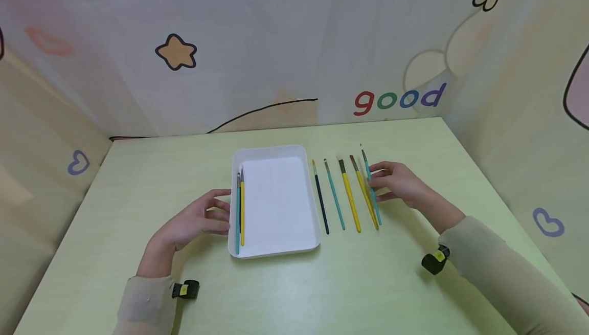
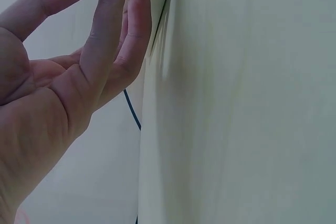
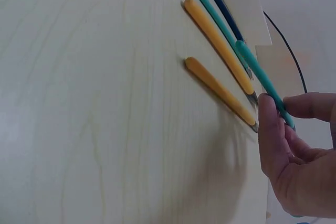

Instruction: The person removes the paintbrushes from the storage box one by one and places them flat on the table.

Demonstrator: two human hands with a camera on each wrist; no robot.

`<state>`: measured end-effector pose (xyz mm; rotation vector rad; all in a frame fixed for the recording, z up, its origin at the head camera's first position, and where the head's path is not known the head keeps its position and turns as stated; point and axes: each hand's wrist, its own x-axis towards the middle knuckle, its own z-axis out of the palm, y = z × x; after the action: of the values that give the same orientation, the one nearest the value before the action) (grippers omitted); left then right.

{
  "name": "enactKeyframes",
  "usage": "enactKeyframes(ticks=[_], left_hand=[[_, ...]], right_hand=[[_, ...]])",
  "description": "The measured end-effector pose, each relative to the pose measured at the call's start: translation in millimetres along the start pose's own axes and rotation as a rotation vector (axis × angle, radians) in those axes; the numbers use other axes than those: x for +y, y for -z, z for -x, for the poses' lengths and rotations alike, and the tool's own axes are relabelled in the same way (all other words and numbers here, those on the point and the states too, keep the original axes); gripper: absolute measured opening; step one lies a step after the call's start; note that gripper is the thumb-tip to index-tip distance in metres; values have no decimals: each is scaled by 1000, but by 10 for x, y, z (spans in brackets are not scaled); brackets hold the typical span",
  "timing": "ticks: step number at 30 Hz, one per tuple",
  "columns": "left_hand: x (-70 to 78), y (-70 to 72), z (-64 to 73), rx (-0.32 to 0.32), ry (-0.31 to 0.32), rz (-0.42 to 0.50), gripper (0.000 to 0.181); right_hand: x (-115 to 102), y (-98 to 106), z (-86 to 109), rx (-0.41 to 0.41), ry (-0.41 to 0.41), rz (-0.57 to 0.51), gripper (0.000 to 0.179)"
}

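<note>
My right hand (image 1: 398, 184) pinches a teal paintbrush (image 1: 376, 207), bristles toward the back, just over the table. In the right wrist view the thumb and fingers hold this teal brush (image 3: 257, 69) near its bristle end. My left hand (image 1: 204, 215) touches the left side of a white tray (image 1: 280, 207) with its fingertips. The left wrist view shows that hand (image 2: 79, 61) with long, slightly bent fingers against the tray's side. Inside the tray, along its left wall, lie a teal paintbrush (image 1: 238, 222) and a yellow paintbrush (image 1: 242, 215).
Right of the tray, a navy paintbrush (image 1: 321, 202), a teal paintbrush (image 1: 335, 197), a yellow paintbrush (image 1: 351, 199) and another yellow paintbrush (image 1: 366, 197) lie in a row on the pale table (image 1: 368, 284). A printed curtain (image 1: 257, 43) stands behind the table.
</note>
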<state>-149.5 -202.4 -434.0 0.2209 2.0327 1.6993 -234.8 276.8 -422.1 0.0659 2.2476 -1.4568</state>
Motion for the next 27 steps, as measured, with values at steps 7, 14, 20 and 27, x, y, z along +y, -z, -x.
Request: enactKeyframes(ticks=[7, 14, 20, 27], left_hand=[[16, -21, -9, 14, 5, 6, 77], [27, -40, -12, 38, 23, -5, 74], [17, -40, -22, 60, 26, -34, 67], [26, -66, -47, 108, 55, -58, 63]], right_hand=[[46, 86, -18, 28, -11, 82, 55], [102, 114, -85, 72, 0, 206, 50], [135, 59, -110, 111, 28, 295, 47], [114, -12, -76, 150, 83, 408, 40]])
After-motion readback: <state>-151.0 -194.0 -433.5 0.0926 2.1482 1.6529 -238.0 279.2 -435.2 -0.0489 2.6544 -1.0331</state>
